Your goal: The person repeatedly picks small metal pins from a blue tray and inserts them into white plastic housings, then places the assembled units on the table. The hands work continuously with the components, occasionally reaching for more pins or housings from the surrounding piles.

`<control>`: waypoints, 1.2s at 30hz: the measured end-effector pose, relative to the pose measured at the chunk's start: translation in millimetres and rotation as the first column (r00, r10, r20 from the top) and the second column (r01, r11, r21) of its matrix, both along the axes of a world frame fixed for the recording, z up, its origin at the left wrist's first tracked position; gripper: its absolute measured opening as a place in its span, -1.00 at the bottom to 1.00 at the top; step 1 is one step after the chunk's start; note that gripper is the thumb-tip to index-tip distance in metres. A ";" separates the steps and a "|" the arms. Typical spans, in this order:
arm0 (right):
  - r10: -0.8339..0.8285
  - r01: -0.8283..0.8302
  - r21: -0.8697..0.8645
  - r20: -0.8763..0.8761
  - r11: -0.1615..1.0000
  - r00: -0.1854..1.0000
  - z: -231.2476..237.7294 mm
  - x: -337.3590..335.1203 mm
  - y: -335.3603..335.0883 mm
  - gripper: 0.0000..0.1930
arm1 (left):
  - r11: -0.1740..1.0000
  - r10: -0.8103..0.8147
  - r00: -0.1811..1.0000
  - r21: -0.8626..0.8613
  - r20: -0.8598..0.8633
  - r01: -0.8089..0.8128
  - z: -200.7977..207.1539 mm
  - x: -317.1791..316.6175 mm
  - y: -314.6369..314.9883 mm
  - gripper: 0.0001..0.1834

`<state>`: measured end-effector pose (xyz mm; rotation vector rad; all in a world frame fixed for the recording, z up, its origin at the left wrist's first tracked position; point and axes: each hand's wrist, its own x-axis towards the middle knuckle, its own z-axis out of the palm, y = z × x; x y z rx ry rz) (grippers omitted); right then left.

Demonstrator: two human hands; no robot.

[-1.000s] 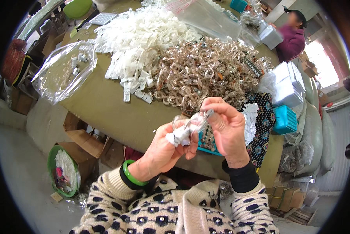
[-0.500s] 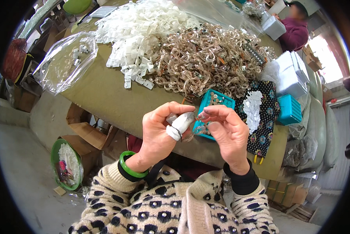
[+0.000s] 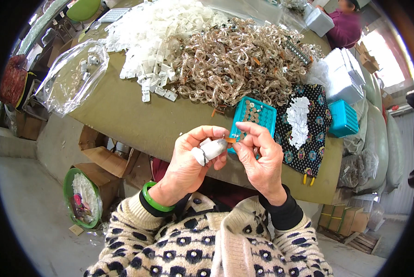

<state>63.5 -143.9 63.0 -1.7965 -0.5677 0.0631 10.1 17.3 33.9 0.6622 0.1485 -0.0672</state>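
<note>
A: How is the scene ordered about the teal basket (image 3: 272, 121)?

B: Beneath it, the olive table (image 3: 124, 106); behind it, heaped clear bands (image 3: 234, 60); to its right, a patterned cloth (image 3: 314, 159), probably spread to keep the white flakes (image 3: 299, 120) together. The basket itself stands close by, presumably for easy reach.

A: And the hands?

B: The left hand (image 3: 186, 157) is left of the basket's near end, the right hand (image 3: 264, 161) in front, fingertips nearly meeting. A white sheath (image 3: 212, 150), seemingly worn on the left thumb, likely protects it.

A: The grip?

B: Right fingertips pinch an orange strip (image 3: 231, 140) at the basket's near left edge; left fingertips appear closed on its other end, perhaps to steady it.
</note>
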 end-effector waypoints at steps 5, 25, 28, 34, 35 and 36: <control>0.000 0.000 -0.013 -0.018 1.000 1.000 -0.8 -3.8 -5.7 -0.85 | 0.982 -0.095 0.992 -0.154 0.079 0.106 -4.9 -2.7 0.0 -0.78; 0.182 -0.168 0.103 -0.140 0.980 0.973 6.6 -2.1 -14.7 -0.85 | 0.978 -0.201 0.976 -0.046 0.090 0.205 -6.7 -5.6 -0.4 -0.76; 0.249 -0.195 0.218 -0.260 0.956 0.933 5.7 0.3 -15.1 -0.87 | 0.969 -0.216 0.972 -0.102 0.089 0.224 -6.3 -5.6 2.1 -0.76; 0.227 -0.085 0.380 -0.349 0.921 0.909 0.8 -7.5 -9.5 -0.87 | 0.984 -0.179 0.974 0.016 0.139 0.178 -4.1 -8.0 -0.4 -0.74; 0.217 -0.049 0.411 -0.375 0.910 0.901 -0.4 -8.9 -8.6 -0.91 | 0.985 -0.153 0.971 0.110 0.182 0.135 -3.2 -8.6 -0.4 -0.74; 0.209 -0.013 0.441 -0.400 0.897 0.892 -1.4 -10.1 -8.3 -0.93 | 0.979 -0.134 0.962 0.185 0.238 0.091 -2.4 -9.0 0.1 -0.74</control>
